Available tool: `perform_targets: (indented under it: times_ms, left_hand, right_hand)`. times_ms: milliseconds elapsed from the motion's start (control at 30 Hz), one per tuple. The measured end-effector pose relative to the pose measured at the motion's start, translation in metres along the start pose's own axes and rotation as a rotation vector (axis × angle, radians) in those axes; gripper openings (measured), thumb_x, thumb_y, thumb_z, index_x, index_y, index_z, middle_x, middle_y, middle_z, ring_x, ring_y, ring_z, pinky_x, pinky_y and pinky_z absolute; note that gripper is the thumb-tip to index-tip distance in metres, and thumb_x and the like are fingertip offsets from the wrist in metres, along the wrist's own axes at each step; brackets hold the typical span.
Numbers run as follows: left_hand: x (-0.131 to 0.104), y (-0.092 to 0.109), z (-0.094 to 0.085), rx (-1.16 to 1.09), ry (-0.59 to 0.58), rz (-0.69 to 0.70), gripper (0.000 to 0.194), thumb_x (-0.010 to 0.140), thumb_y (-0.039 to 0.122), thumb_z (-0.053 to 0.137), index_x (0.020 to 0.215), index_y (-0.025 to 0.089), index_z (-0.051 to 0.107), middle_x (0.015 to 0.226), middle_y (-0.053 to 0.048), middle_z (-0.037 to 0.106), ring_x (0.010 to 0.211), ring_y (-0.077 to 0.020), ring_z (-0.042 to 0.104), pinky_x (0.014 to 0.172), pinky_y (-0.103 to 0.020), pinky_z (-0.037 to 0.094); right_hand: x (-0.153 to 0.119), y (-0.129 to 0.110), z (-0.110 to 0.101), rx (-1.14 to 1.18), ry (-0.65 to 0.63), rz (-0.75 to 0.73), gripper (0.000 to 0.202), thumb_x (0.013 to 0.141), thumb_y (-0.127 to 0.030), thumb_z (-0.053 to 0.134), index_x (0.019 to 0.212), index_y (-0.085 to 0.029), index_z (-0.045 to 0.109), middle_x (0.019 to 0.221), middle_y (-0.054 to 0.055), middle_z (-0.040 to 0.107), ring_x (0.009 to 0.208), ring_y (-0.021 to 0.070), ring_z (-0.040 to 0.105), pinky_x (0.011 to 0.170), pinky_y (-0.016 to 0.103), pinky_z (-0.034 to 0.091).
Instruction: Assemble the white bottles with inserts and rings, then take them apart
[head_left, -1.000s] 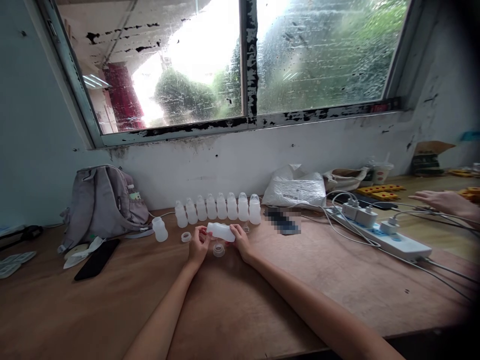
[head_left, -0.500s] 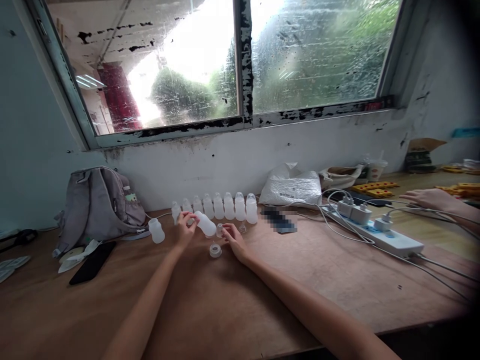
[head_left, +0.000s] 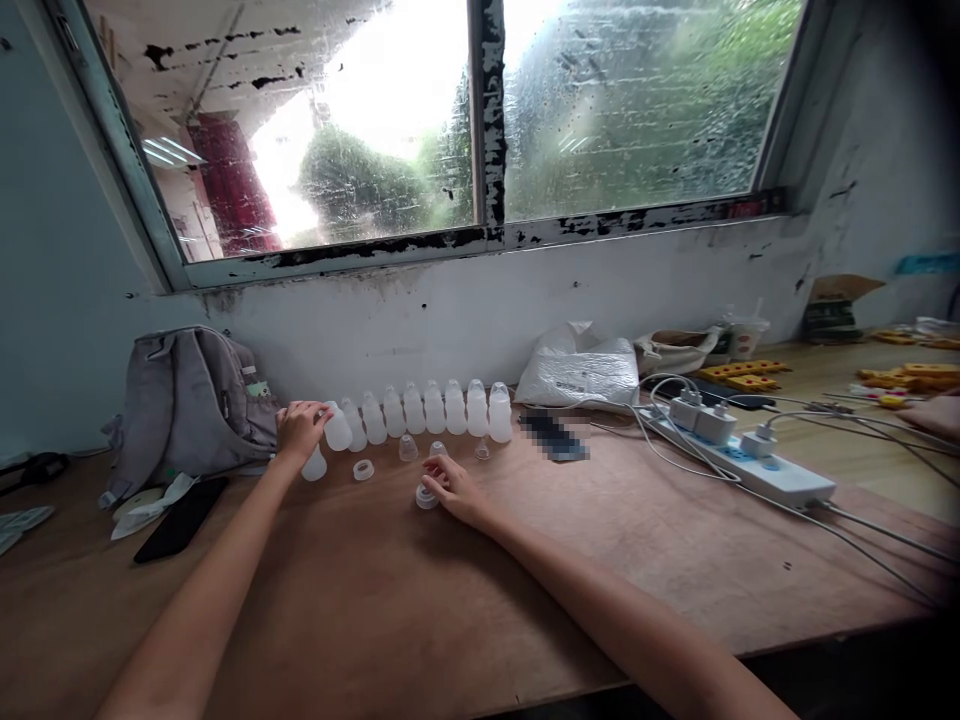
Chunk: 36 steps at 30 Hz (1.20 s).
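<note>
Bottles of frosted white plastic with clear domed caps (head_left: pixel 434 407) stood upright in a row of eight along the back of the brown wooden worktop (head_left: pixel 480 620). Just left of the row, the left hand (head_left: pixel 300 432) was clamped on an uncapped frosted white plastic bottle (head_left: pixel 340 432), fingertips at its neck; the bottle leaned with its top to the left, and whether its base touched the worktop could not be told. Below that hand stood a second frosted white bottle (head_left: pixel 314 467), partly hidden by the hand.

The right hand (head_left: pixel 456 492) was low over the worktop, fingers bent, beside a translucent white ring-shaped part (head_left: pixel 424 498). Whether its thumb and fingers were gripping that part could not be told. Just behind its fingertips was a clear domed cap (head_left: pixel 438 448), with another clear dome (head_left: pixel 407 448) to the left, and farther left lay a translucent flat ring (head_left: pixel 364 470).

A greyish-lilac fabric backpack (head_left: pixel 187 410) rested at the left, near a flat black phone (head_left: pixel 180 521). To the right were a crinkled silvery plastic bag (head_left: pixel 585 375) and a long white power strip (head_left: pixel 780 487) with plugged-in chargers.
</note>
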<state>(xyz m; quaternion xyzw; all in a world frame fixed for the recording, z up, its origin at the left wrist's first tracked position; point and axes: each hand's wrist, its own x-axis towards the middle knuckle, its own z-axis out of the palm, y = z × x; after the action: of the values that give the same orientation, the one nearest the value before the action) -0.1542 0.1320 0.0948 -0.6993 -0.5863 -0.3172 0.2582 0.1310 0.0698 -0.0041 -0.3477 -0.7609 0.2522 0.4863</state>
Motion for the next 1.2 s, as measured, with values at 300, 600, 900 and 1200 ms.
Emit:
perform_targets:
  times_ms: [300,600,900,1200]
  left_hand:
    - [-0.01,-0.005,0.023,0.123,-0.139,-0.033,0.021,0.08,0.029,0.044,0.079,0.021,0.063,0.091,-0.007,0.065,0.094,-0.0255,0.047,0.085,-0.044,0.021]
    - [-0.02,-0.007,0.027,0.138,-0.127,-0.05,0.021,0.08,0.029,0.043,0.087,0.019,0.061,0.094,-0.009,0.063,0.095,-0.0259,0.047,0.088,-0.046,0.021]
    - [-0.067,0.084,0.031,-0.2,0.0,0.166,0.021,0.083,0.02,0.037,0.09,0.017,0.057,0.094,-0.007,0.061,0.095,-0.0205,0.049,0.09,-0.036,0.028]
    - [-0.106,0.138,0.034,-0.456,-0.268,0.336,0.035,0.069,0.011,0.047,0.103,0.018,0.052,0.101,-0.007,0.058,0.097,-0.0213,0.049,0.086,-0.036,0.034]
  right_hand:
    - [-0.001,0.003,0.001,-0.197,-0.086,-0.068,0.02,0.08,-0.032,0.047,0.093,-0.018,0.052,0.087,0.005,0.054,0.081,0.0151,0.051,0.073,0.027,0.041]
    - [-0.006,-0.001,0.003,-0.464,-0.105,-0.073,0.022,0.074,-0.035,0.055,0.088,-0.019,0.051,0.088,0.004,0.051,0.08,0.0164,0.05,0.074,0.029,0.038]
    - [-0.003,0.012,0.005,-0.335,-0.069,-0.057,0.02,0.071,-0.029,0.057,0.083,-0.019,0.045,0.084,0.002,0.046,0.071,0.0141,0.047,0.066,0.026,0.039]
    - [0.002,0.016,0.002,-0.286,-0.052,-0.03,0.019,0.069,-0.029,0.058,0.073,-0.018,0.043,0.074,0.0,0.044,0.065,0.013,0.043,0.06,0.024,0.036]
